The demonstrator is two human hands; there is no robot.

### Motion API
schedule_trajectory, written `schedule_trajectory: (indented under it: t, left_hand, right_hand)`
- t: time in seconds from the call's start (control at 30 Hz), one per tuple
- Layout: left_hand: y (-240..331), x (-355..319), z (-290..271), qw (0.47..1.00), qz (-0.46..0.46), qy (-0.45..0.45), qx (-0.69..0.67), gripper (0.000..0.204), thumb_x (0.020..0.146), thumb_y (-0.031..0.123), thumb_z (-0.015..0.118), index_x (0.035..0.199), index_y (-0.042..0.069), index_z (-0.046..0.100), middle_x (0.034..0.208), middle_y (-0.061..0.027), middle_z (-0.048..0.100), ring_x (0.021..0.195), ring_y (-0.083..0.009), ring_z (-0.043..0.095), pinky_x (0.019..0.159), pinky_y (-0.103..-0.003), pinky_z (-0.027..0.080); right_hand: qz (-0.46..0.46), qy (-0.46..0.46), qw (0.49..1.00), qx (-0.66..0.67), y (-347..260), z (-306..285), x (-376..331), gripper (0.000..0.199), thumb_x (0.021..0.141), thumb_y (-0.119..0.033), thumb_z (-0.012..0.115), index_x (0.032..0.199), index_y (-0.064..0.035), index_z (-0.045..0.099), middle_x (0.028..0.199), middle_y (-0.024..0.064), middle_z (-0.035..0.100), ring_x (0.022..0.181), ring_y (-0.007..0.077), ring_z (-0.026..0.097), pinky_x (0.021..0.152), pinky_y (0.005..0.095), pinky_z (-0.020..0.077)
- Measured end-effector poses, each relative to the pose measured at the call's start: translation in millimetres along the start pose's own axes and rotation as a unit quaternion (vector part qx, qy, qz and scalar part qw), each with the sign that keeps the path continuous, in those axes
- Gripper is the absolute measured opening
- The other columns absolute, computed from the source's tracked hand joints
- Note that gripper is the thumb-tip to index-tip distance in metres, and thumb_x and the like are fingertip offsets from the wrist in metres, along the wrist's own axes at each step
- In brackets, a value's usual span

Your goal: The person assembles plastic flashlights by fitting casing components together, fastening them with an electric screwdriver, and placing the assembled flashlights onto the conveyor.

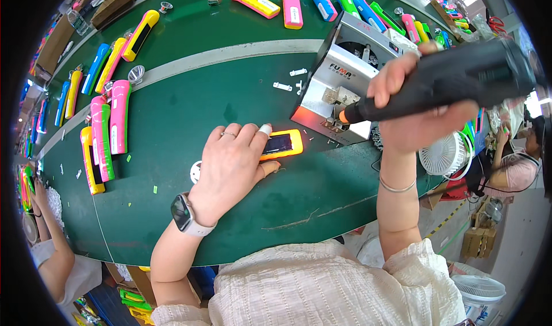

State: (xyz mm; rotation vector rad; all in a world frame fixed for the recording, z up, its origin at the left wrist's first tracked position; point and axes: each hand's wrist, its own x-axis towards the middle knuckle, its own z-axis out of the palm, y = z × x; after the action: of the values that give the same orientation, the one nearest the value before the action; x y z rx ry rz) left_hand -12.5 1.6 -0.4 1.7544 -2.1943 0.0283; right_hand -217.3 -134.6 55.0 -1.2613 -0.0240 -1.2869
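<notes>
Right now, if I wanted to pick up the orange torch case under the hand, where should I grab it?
Probably by its two long sides at the bare right end, coming from above. The orange torch case lies flat on the green table, and the left hand covers its left end.

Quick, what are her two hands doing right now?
Left hand: flat and open, pressing down on the orange flashlight case.
Right hand: closed around the black electric screwdriver.

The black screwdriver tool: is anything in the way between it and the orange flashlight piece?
Nothing visible. The black screwdriver tool in the right hand hangs above the belt; only open green belt lies between its tip and the orange flashlight piece under the left hand.
</notes>
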Motion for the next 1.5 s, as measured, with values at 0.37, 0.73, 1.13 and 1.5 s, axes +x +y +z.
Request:
schedule_trajectory:
  t: [0.37,0.73,1.13,1.5]
  left_hand:
    - [-7.8,-4.2,0.8,0.999,-0.02,-0.012,-0.036,0.047,0.068,0.03,0.076,0.105,0.005,0.062,0.086,-0.0061,0.057,0.079,-0.023,0.057,0.072,-0.035,0.045]
    - [-7.6,-5.3,1.0,0.998,-0.028,-0.021,-0.043,0.047,0.069,0.029,0.075,0.108,0.006,0.062,0.084,-0.0058,0.056,0.078,-0.0228,0.057,0.07,-0.035,0.044]
    - [-6.5,-52.8,-8.7,0.998,-0.012,-0.011,-0.056,0.049,0.066,0.029,0.077,0.103,0.003,0.058,0.092,-0.0085,0.056,0.086,-0.0252,0.056,0.076,-0.036,0.044]
    - [-4.8,-53.2,-7.9,0.995,-0.039,-0.043,-0.08,0.042,0.066,0.026,0.078,0.095,0.004,0.056,0.093,-0.0091,0.055,0.086,-0.0265,0.055,0.075,-0.037,0.045]
  right_hand:
    - [-0.007,-0.025,0.998,0.063,18.5,27.7,-38.9,0.097,0.069,-0.082,0.048,0.13,-0.0078,0.036,0.076,0.0101,0.053,0.058,0.0189,0.052,0.057,0.0327,0.0449]
    - [0.164,-0.056,0.985,-0.009,36.8,28.0,-50.0,0.088,0.071,-0.078,0.052,0.128,-0.0114,0.043,0.075,0.0088,0.052,0.061,0.0188,0.053,0.058,0.032,0.0447]
    - [-0.048,0.066,0.995,-0.06,-23.9,-2.6,-56.6,0.096,0.073,-0.081,0.044,0.131,-0.0052,0.034,0.078,0.0089,0.052,0.059,0.0177,0.053,0.056,0.0319,0.0466]
    - [-0.21,0.375,0.833,-0.348,-23.2,14.1,-71.2,0.073,0.087,-0.063,0.047,0.13,-0.0054,0.037,0.1,0.0096,0.051,0.089,0.0228,0.054,0.08,0.038,0.0455]
